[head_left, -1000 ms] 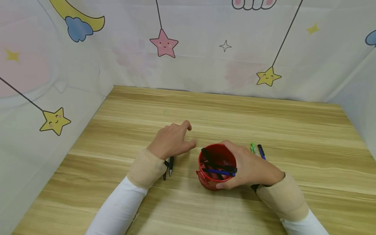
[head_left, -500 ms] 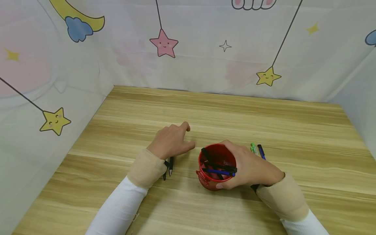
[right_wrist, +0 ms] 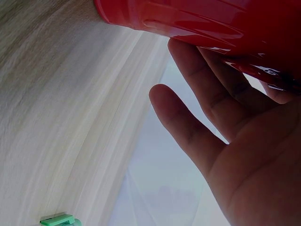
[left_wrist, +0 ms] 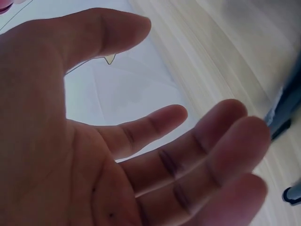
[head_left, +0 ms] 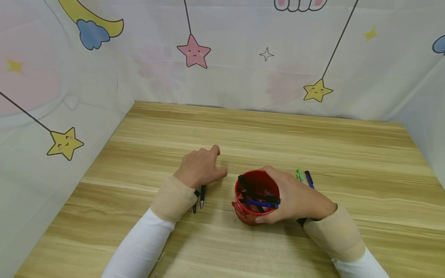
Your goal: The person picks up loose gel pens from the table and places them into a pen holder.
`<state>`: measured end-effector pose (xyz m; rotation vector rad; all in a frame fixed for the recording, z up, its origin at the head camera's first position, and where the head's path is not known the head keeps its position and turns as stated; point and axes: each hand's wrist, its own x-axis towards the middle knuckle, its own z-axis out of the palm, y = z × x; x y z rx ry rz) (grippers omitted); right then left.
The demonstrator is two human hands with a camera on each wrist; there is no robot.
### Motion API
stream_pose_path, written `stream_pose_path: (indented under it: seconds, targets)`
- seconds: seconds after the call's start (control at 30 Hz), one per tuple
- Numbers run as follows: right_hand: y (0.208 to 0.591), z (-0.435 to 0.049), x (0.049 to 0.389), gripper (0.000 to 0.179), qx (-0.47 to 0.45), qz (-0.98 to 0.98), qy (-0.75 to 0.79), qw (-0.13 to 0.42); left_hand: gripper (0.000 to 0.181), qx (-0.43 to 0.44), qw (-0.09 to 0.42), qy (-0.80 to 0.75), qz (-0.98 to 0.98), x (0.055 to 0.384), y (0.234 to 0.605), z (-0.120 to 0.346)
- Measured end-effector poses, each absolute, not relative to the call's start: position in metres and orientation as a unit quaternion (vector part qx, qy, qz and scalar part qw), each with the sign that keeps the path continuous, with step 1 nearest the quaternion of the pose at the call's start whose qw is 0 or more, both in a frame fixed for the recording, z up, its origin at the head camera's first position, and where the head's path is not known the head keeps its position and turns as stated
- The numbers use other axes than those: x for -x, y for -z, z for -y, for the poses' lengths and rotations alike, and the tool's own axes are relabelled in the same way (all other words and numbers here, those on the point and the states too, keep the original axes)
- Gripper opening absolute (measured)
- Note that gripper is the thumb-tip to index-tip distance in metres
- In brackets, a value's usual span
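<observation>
A red bucket (head_left: pixel 246 217) with small side handles stands on the wooden table. Inside it lie a blue pen (head_left: pixel 259 203) and several black pens (head_left: pixel 244 182). My right hand (head_left: pixel 295 195) grips the bucket from the right, thumb at the near side and fingers around the far side; the right wrist view has fingertips against the red wall (right_wrist: pixel 197 21). Left of the bucket, my left hand (head_left: pixel 199 168) hovers with relaxed, slightly bent fingers and holds nothing. Near its wrist lie two black pens (head_left: pixel 202 197), partly hidden by the hand and cuff.
To the right, beyond my right wrist, lie a green pen (head_left: pixel 300 175) and a blue pen (head_left: pixel 309 179), both partly hidden by the hand. A white cloth (head_left: pixel 236 85) printed with stars hangs behind and beside the table (head_left: pixel 264 131).
My left hand has drifted slightly left, its thumb and index finger a little farther from the bucket. My right hand and the bucket have stayed in place.
</observation>
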<state>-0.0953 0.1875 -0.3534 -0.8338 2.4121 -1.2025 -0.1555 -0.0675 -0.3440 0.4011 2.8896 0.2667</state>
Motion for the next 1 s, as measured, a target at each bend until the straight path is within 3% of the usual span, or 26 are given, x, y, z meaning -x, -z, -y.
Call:
stream_pose_path:
  seconds: [1.0]
  targets:
    - [0.3531,-0.1872,0.0948,0.081,0.303,-0.846,0.414,0.147,0.033,-0.093,0.12,-0.016,-0.988,0.1596,0.3522,0.0735]
